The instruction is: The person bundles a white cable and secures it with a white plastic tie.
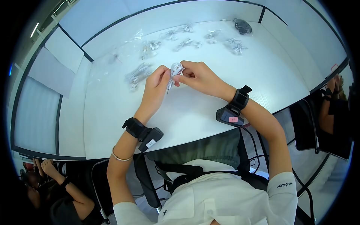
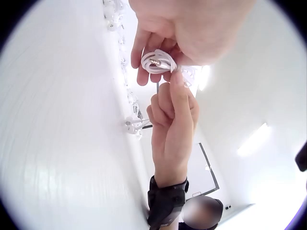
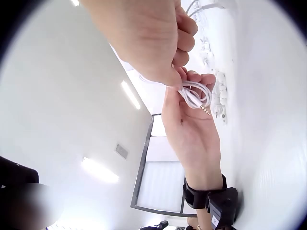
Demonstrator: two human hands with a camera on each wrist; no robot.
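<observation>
Several fingers point(image 3: 185, 41) hold a smooth, looped cable point(image 1: 176, 70)

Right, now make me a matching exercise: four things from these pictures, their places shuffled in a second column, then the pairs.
Things
1. coiled white cable
2. black bundle
3. bangle
4. pink label

Places
A. on the left forearm
B. between left hand and right hand
C. on the right wrist device
D. far right of the table

Pairs: 1-B, 2-D, 3-A, 4-C

Wht cable point(image 1: 176, 69), plug point(image 3: 205, 110) prob. gold
</observation>
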